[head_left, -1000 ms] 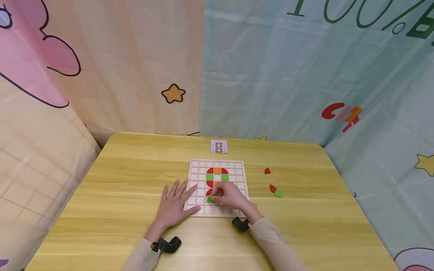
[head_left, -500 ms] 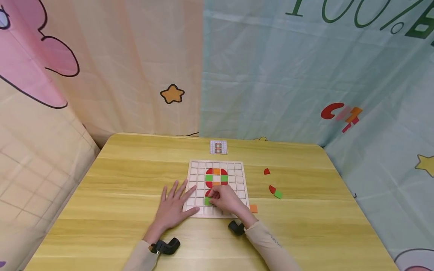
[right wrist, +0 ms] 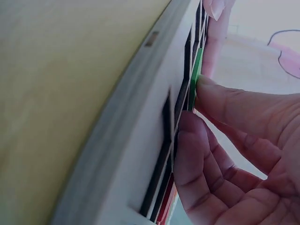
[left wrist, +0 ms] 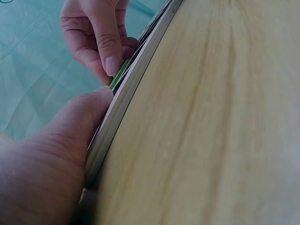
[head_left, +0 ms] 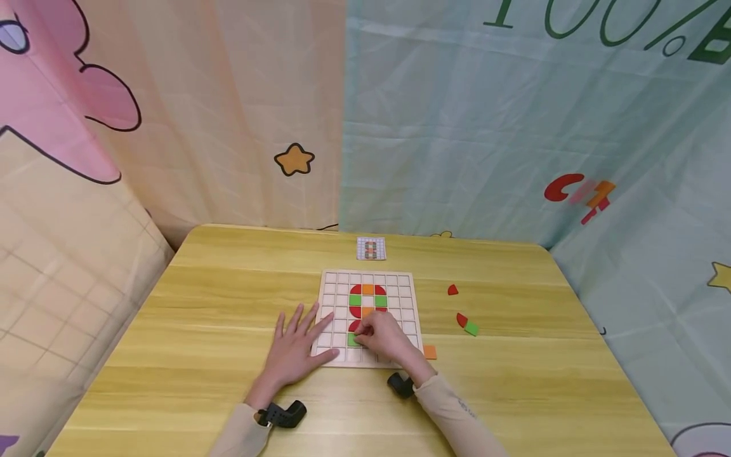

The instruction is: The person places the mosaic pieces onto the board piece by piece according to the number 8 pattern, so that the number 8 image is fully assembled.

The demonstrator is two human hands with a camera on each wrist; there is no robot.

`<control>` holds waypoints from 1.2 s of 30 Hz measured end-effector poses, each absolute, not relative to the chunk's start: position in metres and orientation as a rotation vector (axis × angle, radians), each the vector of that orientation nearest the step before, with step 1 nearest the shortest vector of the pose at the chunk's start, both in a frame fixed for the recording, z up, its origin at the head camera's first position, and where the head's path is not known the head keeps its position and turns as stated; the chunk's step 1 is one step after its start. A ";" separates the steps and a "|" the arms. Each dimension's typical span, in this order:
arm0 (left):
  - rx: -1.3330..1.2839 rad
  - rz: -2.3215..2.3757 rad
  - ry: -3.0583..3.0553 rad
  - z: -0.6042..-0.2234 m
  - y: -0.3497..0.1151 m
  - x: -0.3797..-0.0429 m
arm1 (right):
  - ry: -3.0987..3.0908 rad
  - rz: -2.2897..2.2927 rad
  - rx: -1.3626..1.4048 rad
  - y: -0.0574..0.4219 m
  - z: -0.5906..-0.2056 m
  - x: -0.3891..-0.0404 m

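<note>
A white gridded board (head_left: 402, 293) lies on the table. Spread flat, my left hand (head_left: 294, 349) rests across the board's left edge, thumb near its front corner. My right hand (head_left: 389, 339) is over the lower middle, thumb and fingers bent at a green square tile (head_left: 351, 340). In the right wrist view the thumb tip touches this green tile (right wrist: 195, 77), which sits slightly proud of the grid. Just above it is a red quarter-circle tile (head_left: 354, 325), partly covered by the fingers. Farther up, red, orange (head_left: 368, 289) and green tiles form a ring.
Right of the board lie a red quarter-circle (head_left: 453, 290), another red quarter-circle (head_left: 461, 320) touching a green square (head_left: 471, 329), and an orange square (head_left: 430, 352) by the board's edge. A small pattern card (head_left: 371, 249) lies behind the board. Curtains (head_left: 445, 127) hang beyond the table.
My right hand has shifted slightly toward me and left with the green tile, uncovering more of the orange square beside the board. My left hand stays in place.
</note>
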State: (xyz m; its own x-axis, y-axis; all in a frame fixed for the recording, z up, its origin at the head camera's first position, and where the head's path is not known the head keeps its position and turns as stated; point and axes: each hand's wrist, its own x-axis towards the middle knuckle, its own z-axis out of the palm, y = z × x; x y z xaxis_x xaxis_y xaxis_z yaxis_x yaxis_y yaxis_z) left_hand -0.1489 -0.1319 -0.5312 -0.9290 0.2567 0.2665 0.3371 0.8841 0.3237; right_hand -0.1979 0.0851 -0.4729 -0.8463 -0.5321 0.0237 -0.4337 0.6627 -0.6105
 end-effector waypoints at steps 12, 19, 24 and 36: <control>-0.449 -0.529 -2.848 -0.531 -0.134 -0.147 | 2.821 -0.740 -0.880 0.077 -0.472 -0.189; -0.451 -0.521 -2.857 -0.532 -0.133 -0.147 | 2.747 -0.755 -0.911 0.080 -0.475 -0.191; -0.460 -0.529 -2.856 -0.531 -0.132 -0.150 | 2.695 -0.768 -0.915 0.085 -0.474 -0.193; -0.448 -0.546 -2.840 -0.532 -0.132 -0.148 | 2.575 -0.925 -0.953 0.136 -0.453 -0.196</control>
